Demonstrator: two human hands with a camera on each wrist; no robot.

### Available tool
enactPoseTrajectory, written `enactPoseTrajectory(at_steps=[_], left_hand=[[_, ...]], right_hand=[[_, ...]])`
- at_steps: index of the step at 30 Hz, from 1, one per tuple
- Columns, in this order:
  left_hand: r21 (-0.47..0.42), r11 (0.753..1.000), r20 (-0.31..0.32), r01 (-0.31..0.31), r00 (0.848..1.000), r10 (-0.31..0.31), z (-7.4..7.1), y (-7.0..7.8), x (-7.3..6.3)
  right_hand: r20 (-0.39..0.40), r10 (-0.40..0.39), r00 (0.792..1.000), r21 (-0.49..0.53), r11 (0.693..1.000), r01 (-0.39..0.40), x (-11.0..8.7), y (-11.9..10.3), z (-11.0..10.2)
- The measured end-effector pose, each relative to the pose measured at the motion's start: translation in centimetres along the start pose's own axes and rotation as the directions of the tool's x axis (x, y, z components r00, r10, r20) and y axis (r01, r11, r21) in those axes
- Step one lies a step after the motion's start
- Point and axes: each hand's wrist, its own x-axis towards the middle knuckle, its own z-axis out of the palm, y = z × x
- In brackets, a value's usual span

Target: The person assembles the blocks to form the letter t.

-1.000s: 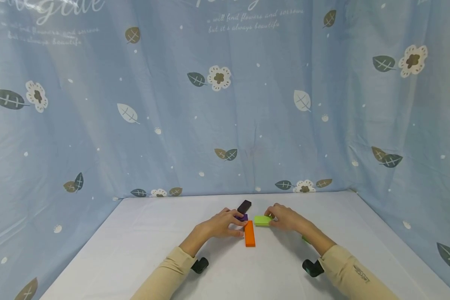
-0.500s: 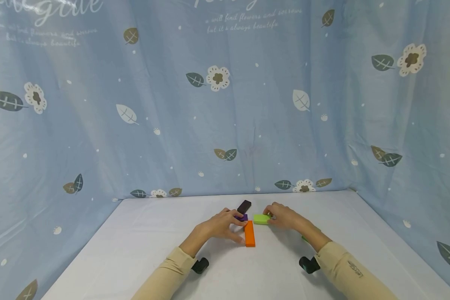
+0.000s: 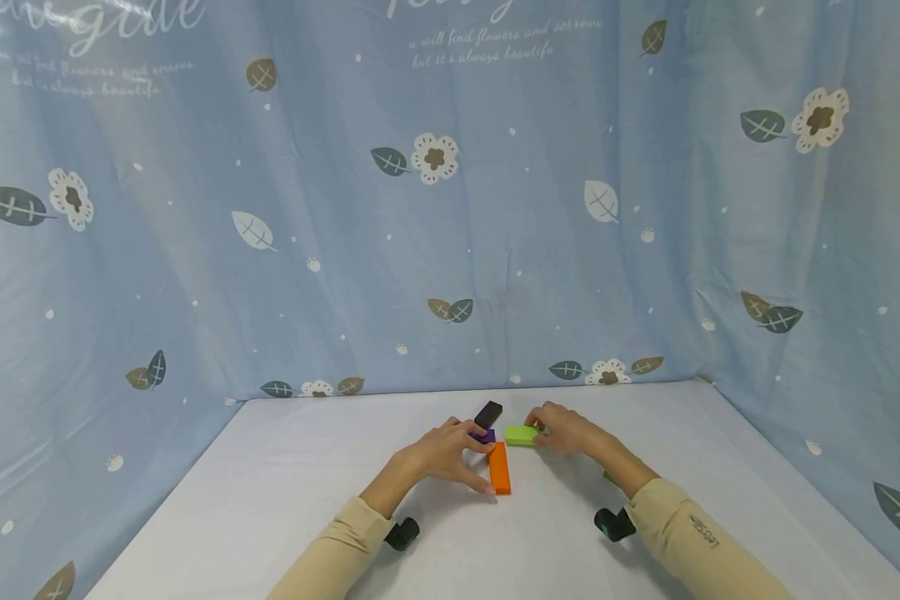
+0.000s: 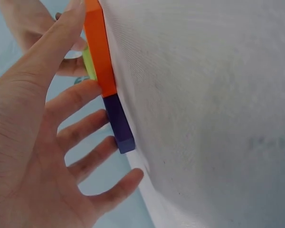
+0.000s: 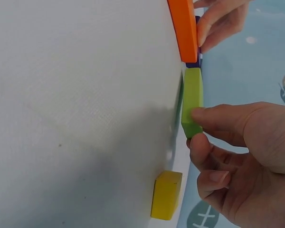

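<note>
My left hand (image 3: pixel 444 452) has its thumb and fingers spread along the left side of an orange block (image 3: pixel 499 469). In the left wrist view its thumb lies at one end of that block, its index finger near the other. More of its fingers reach beside a purple block (image 4: pixel 118 124), end to end with the orange one. My right hand (image 3: pixel 566 430) pinches a lime green block (image 5: pixel 193 97) between thumb and fingers, close to the purple and orange blocks. Behind them on the white table lies a black block (image 3: pixel 488 414).
A yellow block (image 5: pixel 166 195) stands on the table (image 3: pixel 307 483) past the right hand. Part of a green piece (image 3: pixel 610 477) shows beside the right forearm. A blue patterned curtain (image 3: pixel 495 250) closes off the back and sides.
The right hand has slid the lime green block left toward the orange and purple blocks. The left thumb has moved toward the near end of the orange block.
</note>
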Motion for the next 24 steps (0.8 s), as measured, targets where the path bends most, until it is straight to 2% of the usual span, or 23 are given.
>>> enactPoseTrajectory(at_steps=[13, 24], left_hand=[[0.022, 1.0, -0.005, 0.009, 1.0, -0.009, -0.1, 0.5, 0.0], [0.013, 1.0, 0.017, 0.021, 1.0, -0.021, -0.1, 0.4, -0.1]], right_hand=[[0.017, 0.025, 1.0, 0.029, 0.999, -0.025, 1.1, -0.2, 0.3], [0.044, -0.001, 0.999, 0.047, 0.999, -0.002, 1.4, -0.3, 0.6]])
